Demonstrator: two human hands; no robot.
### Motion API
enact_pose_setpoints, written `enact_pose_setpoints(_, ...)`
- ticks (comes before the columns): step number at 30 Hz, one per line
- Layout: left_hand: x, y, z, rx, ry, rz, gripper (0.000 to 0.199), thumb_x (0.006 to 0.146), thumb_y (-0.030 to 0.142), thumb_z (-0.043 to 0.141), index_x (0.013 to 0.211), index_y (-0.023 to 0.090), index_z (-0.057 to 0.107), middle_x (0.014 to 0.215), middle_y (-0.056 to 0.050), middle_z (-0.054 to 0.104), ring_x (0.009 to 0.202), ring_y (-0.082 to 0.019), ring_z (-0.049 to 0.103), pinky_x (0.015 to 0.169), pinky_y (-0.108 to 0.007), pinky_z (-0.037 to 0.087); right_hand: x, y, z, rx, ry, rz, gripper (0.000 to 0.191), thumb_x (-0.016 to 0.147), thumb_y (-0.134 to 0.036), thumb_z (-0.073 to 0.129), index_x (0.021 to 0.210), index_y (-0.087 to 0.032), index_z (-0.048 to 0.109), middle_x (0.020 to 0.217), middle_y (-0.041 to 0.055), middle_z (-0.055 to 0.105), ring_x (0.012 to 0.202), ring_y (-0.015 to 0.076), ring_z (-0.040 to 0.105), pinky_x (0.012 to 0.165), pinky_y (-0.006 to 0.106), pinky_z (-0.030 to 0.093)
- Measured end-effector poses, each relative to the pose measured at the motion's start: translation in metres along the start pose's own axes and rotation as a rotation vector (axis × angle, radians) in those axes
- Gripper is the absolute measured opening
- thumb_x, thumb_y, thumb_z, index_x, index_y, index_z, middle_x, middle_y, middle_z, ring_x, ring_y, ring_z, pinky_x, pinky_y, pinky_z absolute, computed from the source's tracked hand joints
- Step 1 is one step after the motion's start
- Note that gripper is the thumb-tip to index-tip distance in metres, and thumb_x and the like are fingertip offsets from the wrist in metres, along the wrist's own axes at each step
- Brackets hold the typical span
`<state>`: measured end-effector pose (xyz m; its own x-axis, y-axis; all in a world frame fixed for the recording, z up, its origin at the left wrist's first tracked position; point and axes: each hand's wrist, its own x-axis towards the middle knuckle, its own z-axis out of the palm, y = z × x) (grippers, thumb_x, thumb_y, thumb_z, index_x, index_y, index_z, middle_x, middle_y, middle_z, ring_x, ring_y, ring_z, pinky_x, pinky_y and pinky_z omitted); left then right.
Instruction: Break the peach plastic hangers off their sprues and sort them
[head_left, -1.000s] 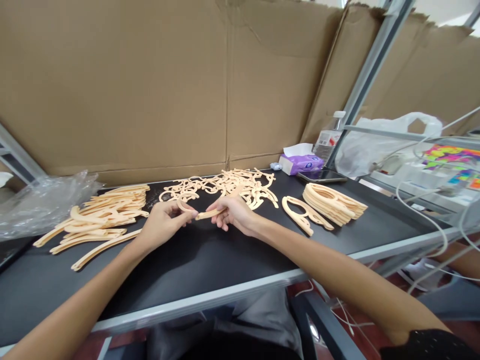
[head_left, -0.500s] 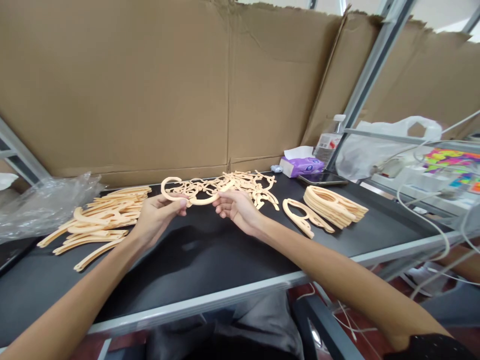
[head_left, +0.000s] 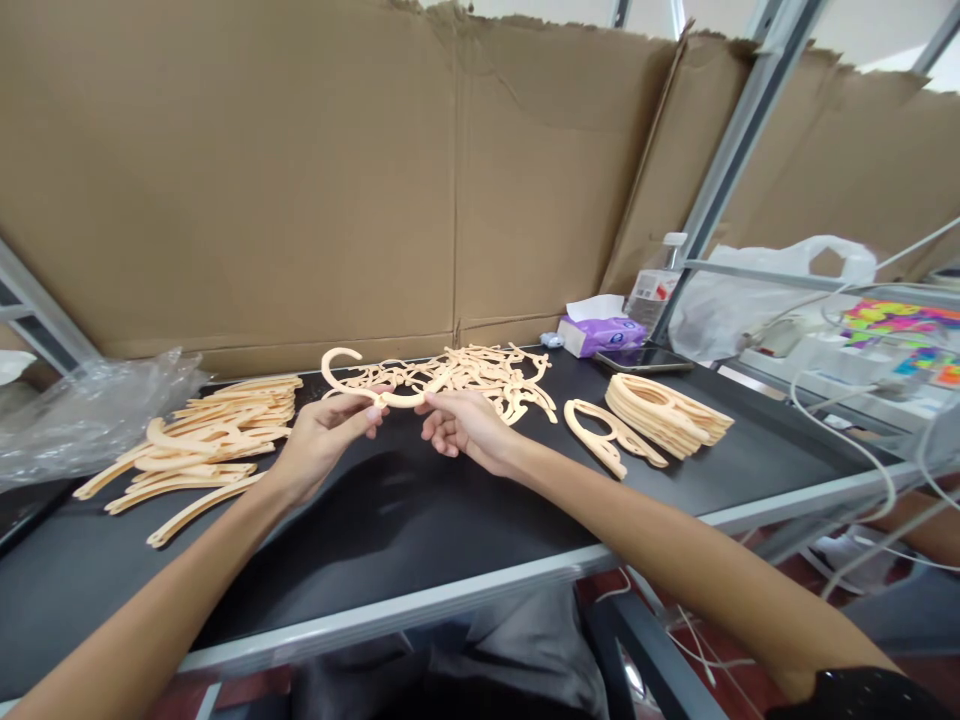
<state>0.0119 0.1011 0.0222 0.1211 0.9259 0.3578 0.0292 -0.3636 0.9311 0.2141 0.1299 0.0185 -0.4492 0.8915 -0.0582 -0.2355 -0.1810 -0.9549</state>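
Between my two hands, just above the black tabletop, is a beige plastic hanger hook point(head_left: 334, 378) with an open curl at its left end. My left hand point(head_left: 330, 435) pinches it near the middle with thumb and fingers. At its right part, my right hand point(head_left: 466, 430) grips between thumb and forefinger, the other fingers loosely curled. Right behind it lies a loose heap of similar curved beige pieces point(head_left: 517, 375), so where the held piece ends on the right is hard to make out.
Long beige hanger arms point(head_left: 217, 425) are piled at left by a clear plastic bag point(head_left: 112, 410). To the right lie a folded hanger point(head_left: 600, 440) and a stack of folded hangers point(head_left: 667, 410). Behind stand a purple tissue pack point(head_left: 604, 337), a phone point(head_left: 645, 357) and a bottle point(head_left: 656, 285).
The hook's curl has tipped up and opened wider to view. My right hand has shifted slightly left, closer to my left hand. The piles look unchanged.
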Motion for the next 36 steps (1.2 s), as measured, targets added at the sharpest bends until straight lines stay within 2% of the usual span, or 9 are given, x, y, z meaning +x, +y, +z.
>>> enact_pose_setpoints(4, 0.001, -0.001, -0.003, 0.098, 0.108, 0.109, 0.029, 0.077, 0.037, 0.076, 0.098, 0.017, 0.076, 0.115, -0.011, 0.07, 0.085, -0.018, 0.061, 0.072, -0.03, 0.05, 0.0, 0.0, 0.001, -0.126, 0.042, -0.029, 0.02, 0.093, -0.024, 0.05, 0.083, -0.012, 0.062, 0.054, 0.0001, 0.061, 0.038, 0.0075, 0.049, 0.034, 0.017, 0.029)
enact_pose_setpoints(7, 0.0, 0.002, -0.003, 0.245, 0.189, 0.179, 0.027, 0.079, 0.039, 0.073, 0.095, 0.018, 0.075, 0.11, -0.009, 0.072, 0.087, -0.019, 0.064, 0.077, -0.032, 0.051, 0.002, 0.003, 0.0, -0.223, 0.078, -0.078, 0.018, 0.09, -0.024, 0.052, 0.081, -0.013, 0.063, 0.055, -0.0006, 0.06, 0.038, 0.0065, 0.049, 0.035, 0.017, 0.029)
enact_pose_setpoints(11, -0.002, 0.005, -0.002, 0.582, 0.241, 0.368, 0.018, 0.083, 0.036, 0.069, 0.088, 0.019, 0.073, 0.095, -0.005, 0.073, 0.081, -0.018, 0.064, 0.072, -0.03, 0.05, 0.006, 0.008, -0.005, -0.412, 0.152, -0.261, 0.012, 0.084, -0.022, 0.057, 0.076, -0.015, 0.063, 0.059, -0.0018, 0.061, 0.042, 0.0058, 0.05, 0.042, 0.018, 0.036)
enact_pose_setpoints(15, -0.004, 0.003, 0.0, 0.791, 0.21, 0.591, 0.011, 0.083, 0.03, 0.07, 0.088, 0.02, 0.07, 0.094, -0.004, 0.072, 0.082, -0.018, 0.065, 0.073, -0.03, 0.05, 0.006, 0.011, -0.008, -0.546, 0.203, -0.374, 0.008, 0.079, -0.02, 0.059, 0.078, -0.016, 0.065, 0.064, -0.0012, 0.063, 0.051, 0.0082, 0.055, 0.052, 0.021, 0.044)
enact_pose_setpoints(21, -0.005, 0.0, -0.001, 0.944, 0.118, 0.786, 0.005, 0.087, 0.022, 0.066, 0.083, 0.02, 0.064, 0.083, -0.003, 0.068, 0.082, -0.018, 0.063, 0.079, -0.032, 0.05, 0.003, 0.013, -0.006, -0.676, 0.194, -0.379, 0.01, 0.078, -0.021, 0.059, 0.081, -0.016, 0.068, 0.067, 0.0005, 0.065, 0.059, 0.0114, 0.058, 0.059, 0.024, 0.046)
enact_pose_setpoints(25, -0.004, -0.001, -0.002, 0.983, 0.125, 0.789, 0.004, 0.089, 0.021, 0.062, 0.085, 0.02, 0.062, 0.086, -0.003, 0.068, 0.086, -0.019, 0.063, 0.085, -0.034, 0.049, 0.003, 0.014, -0.005, -0.731, 0.188, -0.387, 0.011, 0.08, -0.022, 0.059, 0.083, -0.016, 0.069, 0.069, 0.0013, 0.066, 0.063, 0.0121, 0.059, 0.062, 0.025, 0.047)
enact_pose_setpoints(29, -0.002, -0.003, -0.003, 0.927, 0.104, 0.693, 0.006, 0.091, 0.025, 0.058, 0.087, 0.022, 0.062, 0.09, -0.005, 0.07, 0.09, -0.021, 0.065, 0.086, -0.034, 0.049, 0.002, 0.018, -0.005, -0.843, 0.147, -0.42, 0.013, 0.083, -0.023, 0.058, 0.086, -0.017, 0.069, 0.075, 0.0024, 0.07, 0.066, 0.0129, 0.061, 0.066, 0.027, 0.047)
enact_pose_setpoints(33, -0.004, -0.004, -0.005, 0.888, 0.185, 0.575, 0.013, 0.092, 0.032, 0.054, 0.093, 0.023, 0.062, 0.096, -0.006, 0.071, 0.094, -0.024, 0.066, 0.087, -0.036, 0.049, -0.008, 0.021, 0.003, -1.167, 0.005, -0.547, 0.016, 0.088, -0.022, 0.054, 0.09, -0.018, 0.07, 0.085, 0.0047, 0.071, 0.078, 0.0163, 0.063, 0.075, 0.03, 0.048)
enact_pose_setpoints(36, -0.004, -0.002, -0.007, 0.904, 0.287, 0.555, 0.014, 0.093, 0.032, 0.051, 0.096, 0.023, 0.061, 0.1, -0.008, 0.071, 0.096, -0.025, 0.066, 0.089, -0.037, 0.047, -0.015, 0.022, 0.017, -1.358, -0.211, -0.719, 0.022, 0.093, -0.022, 0.05, 0.104, -0.015, 0.067, 0.105, 0.0102, 0.071, 0.102, 0.0209, 0.061, 0.092, 0.036, 0.047)
